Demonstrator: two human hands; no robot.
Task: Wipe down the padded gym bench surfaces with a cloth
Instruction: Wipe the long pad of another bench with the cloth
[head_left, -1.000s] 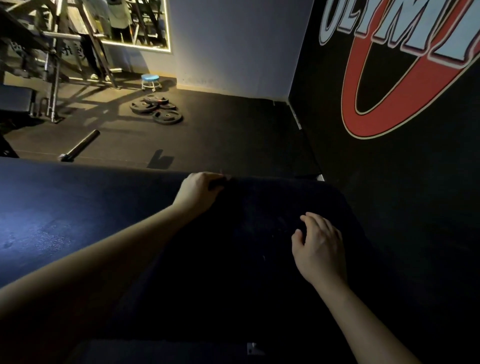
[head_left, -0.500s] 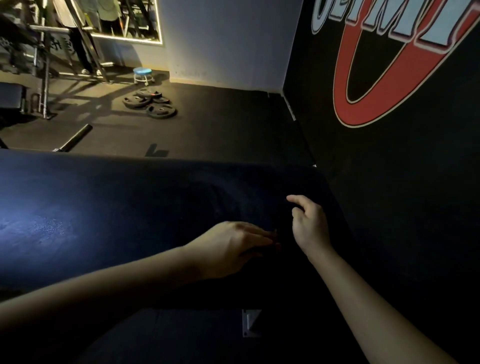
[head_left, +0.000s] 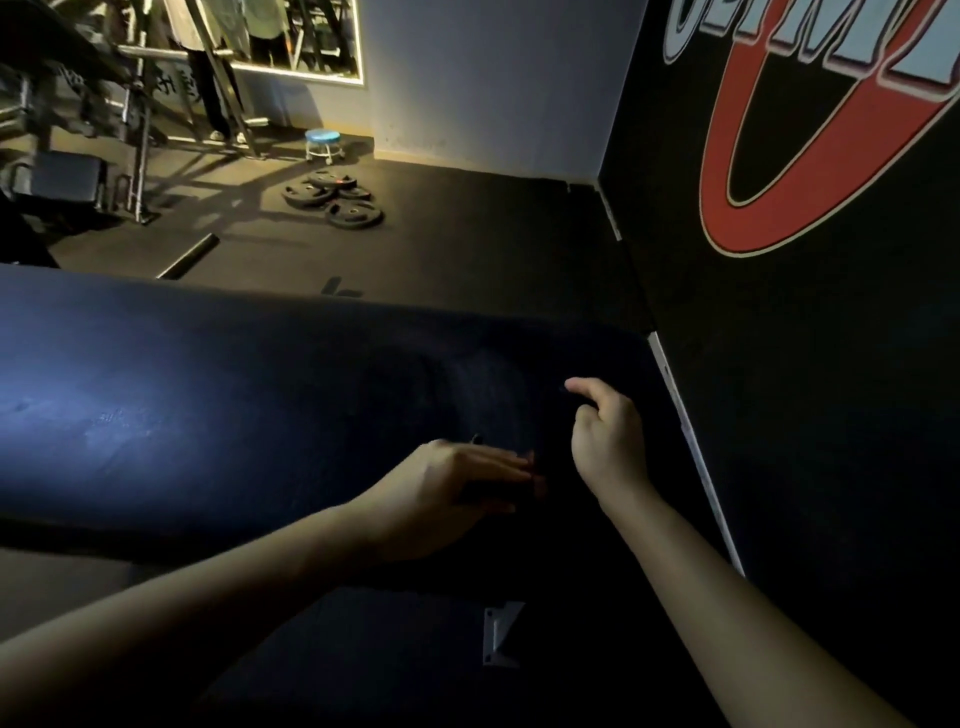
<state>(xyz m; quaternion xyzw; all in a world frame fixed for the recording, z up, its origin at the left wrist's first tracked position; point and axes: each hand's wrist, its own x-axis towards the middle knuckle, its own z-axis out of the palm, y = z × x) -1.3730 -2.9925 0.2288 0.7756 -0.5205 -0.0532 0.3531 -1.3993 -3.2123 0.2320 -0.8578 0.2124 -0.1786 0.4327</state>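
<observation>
A long dark blue padded bench (head_left: 182, 405) runs across the view, lit at its left. A dark cloth (head_left: 498, 400) lies on its right end, hard to tell from the pad in the shadow. My left hand (head_left: 462, 488) is low over the near part of the cloth, with a dark fold pinched between thumb and fingers. Just to its right, my right hand (head_left: 608, 441) has curled fingers and a half-raised forefinger and seems to pinch the cloth too.
A black wall with a red and blue logo (head_left: 805, 338) stands close on the right of the bench. Behind it on the floor lie weight plates (head_left: 332, 200), a bar (head_left: 189, 257) and a blue stool (head_left: 323, 143). A rack (head_left: 135, 130) is at far left, a metal bracket (head_left: 498, 634) below.
My left hand drew back from the bench's far edge to the near side, bringing the cloth with it. My right hand went from flat on the cloth to curled.
</observation>
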